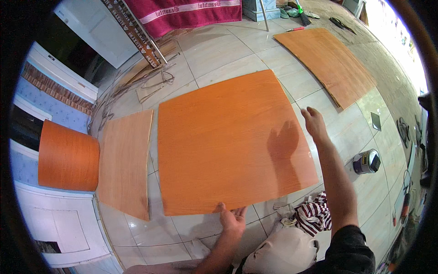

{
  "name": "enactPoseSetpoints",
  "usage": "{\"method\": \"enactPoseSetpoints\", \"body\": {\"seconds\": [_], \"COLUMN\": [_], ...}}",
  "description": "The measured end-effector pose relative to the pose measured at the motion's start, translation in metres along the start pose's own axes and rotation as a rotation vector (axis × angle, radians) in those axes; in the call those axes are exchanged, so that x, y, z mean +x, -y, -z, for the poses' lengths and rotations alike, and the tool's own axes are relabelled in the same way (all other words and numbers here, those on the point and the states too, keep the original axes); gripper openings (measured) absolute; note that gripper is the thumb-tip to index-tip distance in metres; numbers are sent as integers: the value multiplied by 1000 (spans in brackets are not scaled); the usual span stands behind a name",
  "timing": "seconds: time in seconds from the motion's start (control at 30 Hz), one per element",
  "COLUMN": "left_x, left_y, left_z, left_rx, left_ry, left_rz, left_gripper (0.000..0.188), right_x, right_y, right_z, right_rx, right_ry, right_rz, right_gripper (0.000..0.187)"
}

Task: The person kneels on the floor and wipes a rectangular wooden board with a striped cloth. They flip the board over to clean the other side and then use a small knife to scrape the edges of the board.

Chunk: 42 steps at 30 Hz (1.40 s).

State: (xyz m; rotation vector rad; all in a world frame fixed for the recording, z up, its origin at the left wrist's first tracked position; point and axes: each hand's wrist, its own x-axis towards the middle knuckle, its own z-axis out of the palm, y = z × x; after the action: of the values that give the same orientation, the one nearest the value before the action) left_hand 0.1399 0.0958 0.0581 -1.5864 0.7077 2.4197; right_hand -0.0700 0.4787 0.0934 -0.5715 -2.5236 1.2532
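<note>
A broad orange wood-grain board (223,146) lies in front of me, over the tiled floor. My left hand (233,220) pinches its near edge, thumb on top and fingers underneath. Just beyond the board's right edge is my right hand (315,123), raised with loosely bent fingers and nothing visible in it. Its shadow falls across the right part of the board, with the fingers apart. I cannot tell whether this hand touches the edge.
A paler board (125,164) lies at left, beside a curved orange sheet (68,155). Another wooden board (331,64) rests far right. An open can (366,161) stands at right; a striped cloth (315,212) lies near my knee. Loose strips (155,82) litter the far left floor.
</note>
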Motion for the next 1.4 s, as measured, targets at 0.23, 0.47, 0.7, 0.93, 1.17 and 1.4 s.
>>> {"method": "enactPoseSetpoints", "body": {"seconds": [0.23, 0.47, 0.7, 0.93, 1.17, 1.4], "left_x": [-29, -48, 10, 92, 74, 31], "left_y": [69, 72, -72, -139, -84, -30], "left_z": [-6, -14, -53, -29, 31, 43], "left_rx": [172, 422, 1377, 687, 618, 403], "left_ry": [82, 331, -513, 47, -116, -219], "left_rz": [373, 657, -1531, -369, -451, -308], "left_gripper": [87, 63, 57, 67, 61, 52], "right_x": [-272, -288, -252, -196, -119, -30], "right_y": [38, -17, -41, -75, -77, -52], "right_z": [8, -33, -33, -21, -27, -67], "right_rx": [550, 1287, 998, 889, 627, 573], "right_ry": [-494, -185, -292, -203, -30, 358], "right_rz": [-672, -832, -728, -669, -615, -534], "right_gripper": [53, 36, 26, 34, 33, 41]}}
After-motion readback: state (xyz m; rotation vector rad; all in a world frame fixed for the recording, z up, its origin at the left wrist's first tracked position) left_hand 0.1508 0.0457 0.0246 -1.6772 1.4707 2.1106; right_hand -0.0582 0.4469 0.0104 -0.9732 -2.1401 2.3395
